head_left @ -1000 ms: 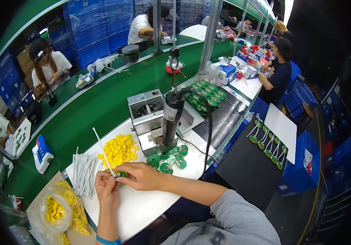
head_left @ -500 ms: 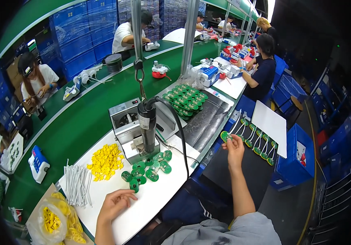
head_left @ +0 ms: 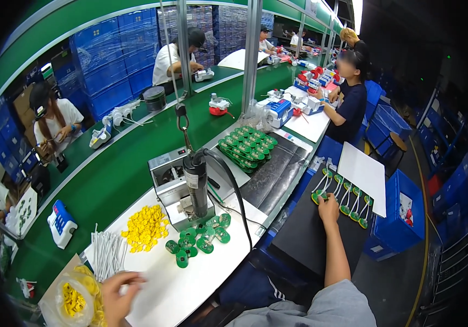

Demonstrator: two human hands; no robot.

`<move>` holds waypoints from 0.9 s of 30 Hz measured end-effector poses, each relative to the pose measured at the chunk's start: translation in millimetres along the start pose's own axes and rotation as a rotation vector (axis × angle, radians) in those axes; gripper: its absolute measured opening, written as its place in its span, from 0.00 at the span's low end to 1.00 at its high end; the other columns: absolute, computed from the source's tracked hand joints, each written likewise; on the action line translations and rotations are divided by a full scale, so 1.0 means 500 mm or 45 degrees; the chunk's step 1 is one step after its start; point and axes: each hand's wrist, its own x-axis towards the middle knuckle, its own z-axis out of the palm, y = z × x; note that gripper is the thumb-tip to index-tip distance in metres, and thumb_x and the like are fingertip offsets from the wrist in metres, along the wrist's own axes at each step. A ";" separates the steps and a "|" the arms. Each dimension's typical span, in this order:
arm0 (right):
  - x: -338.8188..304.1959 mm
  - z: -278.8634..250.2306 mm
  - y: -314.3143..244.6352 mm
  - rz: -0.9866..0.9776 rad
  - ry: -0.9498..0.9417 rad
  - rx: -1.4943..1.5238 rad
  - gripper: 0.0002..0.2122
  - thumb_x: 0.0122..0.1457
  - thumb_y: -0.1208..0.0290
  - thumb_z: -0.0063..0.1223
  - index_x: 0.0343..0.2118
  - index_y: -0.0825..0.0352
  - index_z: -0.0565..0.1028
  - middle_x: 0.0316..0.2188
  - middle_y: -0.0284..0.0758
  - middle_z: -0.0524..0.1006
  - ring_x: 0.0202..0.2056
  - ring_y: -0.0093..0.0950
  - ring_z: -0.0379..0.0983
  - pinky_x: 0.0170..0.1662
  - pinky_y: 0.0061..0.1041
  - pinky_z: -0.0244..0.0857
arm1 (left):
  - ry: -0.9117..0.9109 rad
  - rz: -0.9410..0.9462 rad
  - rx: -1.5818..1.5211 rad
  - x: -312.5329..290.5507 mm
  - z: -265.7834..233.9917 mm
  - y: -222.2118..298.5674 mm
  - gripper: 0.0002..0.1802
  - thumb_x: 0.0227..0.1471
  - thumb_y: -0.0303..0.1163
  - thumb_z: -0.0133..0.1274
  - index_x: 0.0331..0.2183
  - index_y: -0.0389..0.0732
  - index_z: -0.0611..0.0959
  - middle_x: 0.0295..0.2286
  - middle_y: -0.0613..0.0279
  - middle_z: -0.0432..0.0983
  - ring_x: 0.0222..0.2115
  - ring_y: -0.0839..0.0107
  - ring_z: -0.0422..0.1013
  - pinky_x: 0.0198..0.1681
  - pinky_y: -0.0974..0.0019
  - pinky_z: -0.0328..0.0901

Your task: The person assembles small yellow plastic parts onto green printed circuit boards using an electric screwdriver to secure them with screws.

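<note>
Right hand (head_left: 328, 207) lays a green part (head_left: 320, 195), fingers closed on it, beside the finished row (head_left: 349, 200); left hand (head_left: 118, 295) empty, fingers loosely curled; loose green parts (head_left: 198, 242) remain on counter (head_left: 185, 283).

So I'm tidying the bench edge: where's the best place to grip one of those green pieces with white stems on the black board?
Probably by the round green head, pinched across its edges from above. The pieces lie flat in a row on the black board, white stems pointing away, close together, so a top-down pinch clears neighbours. The right hand already rests at the near end.
</note>
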 end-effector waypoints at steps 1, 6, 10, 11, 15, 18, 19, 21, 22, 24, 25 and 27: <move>-0.027 -0.022 -0.025 -0.024 -0.002 -0.030 0.19 0.60 0.54 0.55 0.47 0.63 0.76 0.38 0.49 0.81 0.45 0.48 0.77 0.47 0.47 0.69 | 0.234 0.052 0.035 -0.031 -0.063 -0.011 0.07 0.58 0.28 0.55 0.36 0.33 0.81 0.27 0.63 0.79 0.24 0.78 0.70 0.29 0.75 0.63; -0.185 -0.130 -0.173 -0.666 -1.140 0.048 0.18 0.62 0.53 0.55 0.33 0.67 0.83 0.22 0.38 0.80 0.27 0.32 0.78 0.33 0.32 0.71 | 0.962 -0.050 0.593 -0.121 -0.356 -0.037 0.07 0.58 0.29 0.54 0.31 0.34 0.78 0.26 0.59 0.79 0.24 0.77 0.71 0.26 0.70 0.61; -0.375 -0.151 -0.339 -1.028 -2.317 0.397 0.12 0.66 0.64 0.53 0.44 0.66 0.82 0.25 0.31 0.81 0.25 0.17 0.77 0.29 0.18 0.70 | 0.787 -0.451 1.548 -0.210 -0.445 -0.168 0.06 0.51 0.25 0.54 0.32 0.33 0.78 0.27 0.50 0.79 0.27 0.53 0.75 0.31 0.61 0.67; -0.421 -0.134 -0.367 -1.133 -2.453 0.467 0.13 0.65 0.65 0.55 0.46 0.67 0.81 0.28 0.32 0.82 0.27 0.18 0.78 0.30 0.18 0.71 | 0.732 -0.299 1.672 -0.215 -0.445 -0.192 0.07 0.49 0.23 0.55 0.34 0.33 0.80 0.28 0.49 0.79 0.27 0.50 0.75 0.32 0.60 0.69; -0.614 -0.044 -0.462 -1.164 -2.331 0.891 0.12 0.65 0.66 0.54 0.43 0.70 0.80 0.27 0.34 0.80 0.25 0.21 0.76 0.29 0.20 0.68 | 0.699 -0.609 1.330 -0.178 -0.438 -0.170 0.10 0.44 0.20 0.60 0.33 0.33 0.82 0.24 0.50 0.80 0.25 0.55 0.76 0.32 0.61 0.71; -0.715 0.000 -0.545 -1.410 -1.786 0.958 0.09 0.62 0.69 0.57 0.39 0.70 0.80 0.30 0.37 0.80 0.28 0.27 0.76 0.32 0.24 0.69 | 0.828 -0.743 1.168 -0.195 -0.453 -0.162 0.10 0.41 0.21 0.64 0.30 0.32 0.82 0.22 0.51 0.79 0.23 0.61 0.76 0.30 0.63 0.70; -0.741 0.026 -0.555 -1.594 -1.252 1.021 0.08 0.59 0.70 0.58 0.37 0.70 0.79 0.32 0.37 0.79 0.33 0.30 0.75 0.36 0.28 0.68 | 0.840 -0.726 1.135 -0.204 -0.448 -0.163 0.09 0.42 0.21 0.64 0.30 0.32 0.82 0.22 0.51 0.79 0.23 0.62 0.75 0.30 0.63 0.70; -0.777 0.048 -0.582 -1.732 -0.701 1.059 0.07 0.56 0.71 0.60 0.34 0.69 0.79 0.34 0.37 0.78 0.37 0.34 0.74 0.40 0.31 0.67 | 0.859 -0.706 1.102 -0.206 -0.453 -0.160 0.08 0.43 0.21 0.64 0.30 0.31 0.82 0.22 0.51 0.79 0.22 0.62 0.75 0.30 0.63 0.69; -0.794 0.052 -0.595 -1.675 -0.633 0.905 0.07 0.55 0.72 0.60 0.35 0.68 0.79 0.37 0.36 0.78 0.42 0.36 0.72 0.43 0.34 0.65 | 0.869 -0.680 1.149 -0.209 -0.460 -0.160 0.09 0.43 0.21 0.64 0.29 0.31 0.81 0.22 0.52 0.78 0.23 0.62 0.74 0.30 0.64 0.69; -0.814 0.069 -0.606 -1.622 -0.568 0.756 0.08 0.53 0.73 0.60 0.37 0.68 0.79 0.40 0.35 0.78 0.47 0.38 0.70 0.47 0.37 0.63 | 0.886 -0.660 1.197 -0.216 -0.474 -0.167 0.09 0.43 0.22 0.65 0.29 0.31 0.81 0.23 0.53 0.78 0.23 0.63 0.74 0.30 0.65 0.69; -0.820 0.079 -0.607 -1.649 -0.587 0.699 0.10 0.53 0.72 0.60 0.37 0.68 0.79 0.42 0.35 0.77 0.48 0.37 0.68 0.48 0.37 0.61 | 0.911 -0.563 1.218 -0.221 -0.482 -0.173 0.09 0.44 0.22 0.64 0.29 0.31 0.81 0.22 0.53 0.77 0.22 0.63 0.73 0.29 0.64 0.68; -0.825 0.083 -0.607 -1.679 -0.610 0.643 0.11 0.53 0.70 0.61 0.38 0.68 0.79 0.43 0.35 0.77 0.50 0.37 0.67 0.49 0.38 0.60 | 0.939 -0.470 1.240 -0.231 -0.500 -0.174 0.08 0.44 0.21 0.63 0.29 0.31 0.81 0.22 0.53 0.76 0.22 0.62 0.73 0.28 0.63 0.68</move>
